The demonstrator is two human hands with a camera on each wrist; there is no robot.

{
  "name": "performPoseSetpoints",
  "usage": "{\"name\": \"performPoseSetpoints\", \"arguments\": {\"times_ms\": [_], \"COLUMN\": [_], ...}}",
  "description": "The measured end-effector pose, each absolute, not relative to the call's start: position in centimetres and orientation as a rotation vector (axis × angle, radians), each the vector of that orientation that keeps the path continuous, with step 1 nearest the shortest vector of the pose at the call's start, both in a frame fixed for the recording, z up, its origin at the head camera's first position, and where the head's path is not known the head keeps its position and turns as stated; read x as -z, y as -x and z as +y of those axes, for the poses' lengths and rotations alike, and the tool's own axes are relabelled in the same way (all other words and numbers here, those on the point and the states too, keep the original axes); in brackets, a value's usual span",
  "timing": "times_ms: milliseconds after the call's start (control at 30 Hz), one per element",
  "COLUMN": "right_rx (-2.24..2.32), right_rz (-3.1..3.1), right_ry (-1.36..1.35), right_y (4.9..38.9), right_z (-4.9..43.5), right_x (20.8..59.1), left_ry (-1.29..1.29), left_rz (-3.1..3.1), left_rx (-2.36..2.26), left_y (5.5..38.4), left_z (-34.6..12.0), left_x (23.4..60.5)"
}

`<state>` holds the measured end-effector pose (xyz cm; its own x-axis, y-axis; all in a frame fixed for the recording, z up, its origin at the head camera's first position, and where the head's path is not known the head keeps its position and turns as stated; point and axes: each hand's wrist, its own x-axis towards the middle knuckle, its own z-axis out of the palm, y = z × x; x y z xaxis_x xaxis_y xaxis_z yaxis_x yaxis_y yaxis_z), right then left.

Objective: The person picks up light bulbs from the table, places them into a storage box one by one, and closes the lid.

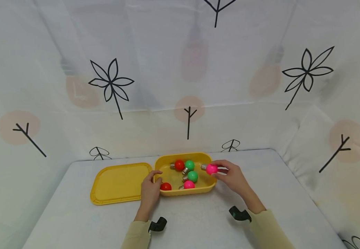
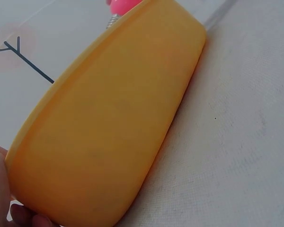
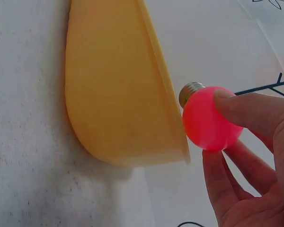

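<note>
A pink light bulb [image 3: 209,120] with a silver screw base is pinched between thumb and fingertips of my right hand [image 1: 231,175], at the right rim of the yellow bin [image 1: 204,190]. In the right wrist view the bulb's base points toward the bin. My left hand [image 1: 150,188] grips the bin's left end, fingers over the rim. Inside lie a red bulb [image 1: 179,165] and a green bulb [image 1: 189,165] at the back, another green bulb [image 1: 192,176] mid-bin, and a second pink bulb [image 1: 188,184] and red bulb [image 1: 165,186] along the front wall.
A flat yellow lid [image 1: 120,184] with a raised edge lies left of the bin on the white table [image 1: 195,221]. A white cloth backdrop [image 1: 155,131] with printed plants and bulbs rises behind the table. Black wrist mounts [image 1: 158,224] sit at both sleeves.
</note>
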<state>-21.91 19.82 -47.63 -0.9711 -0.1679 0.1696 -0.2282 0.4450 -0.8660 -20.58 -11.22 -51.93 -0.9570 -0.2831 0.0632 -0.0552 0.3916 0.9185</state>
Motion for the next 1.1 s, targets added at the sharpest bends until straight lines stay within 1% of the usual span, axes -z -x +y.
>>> {"name": "performPoseSetpoints", "arguments": {"times_ms": [367, 600, 1100], "right_rx": [-1.624, -1.662, -1.763], "right_rz": [-2.607, -2.576, -2.553], "right_ry": [-0.358, -0.426, -0.464], "right_y": [22.0, 22.1, 22.3], "right_z": [18.3, 17.4, 15.2], "right_x": [47.9, 48.1, 48.0], "left_ry": [-0.296, -0.293, -0.268], "left_rz": [-2.440, -2.447, -2.450], "left_rx": [1.593, 1.596, 1.594], "left_y": [20.5, 20.5, 20.5], "left_z": [-11.3, -11.4, -11.4], "left_x": [51.8, 51.7, 51.8]}}
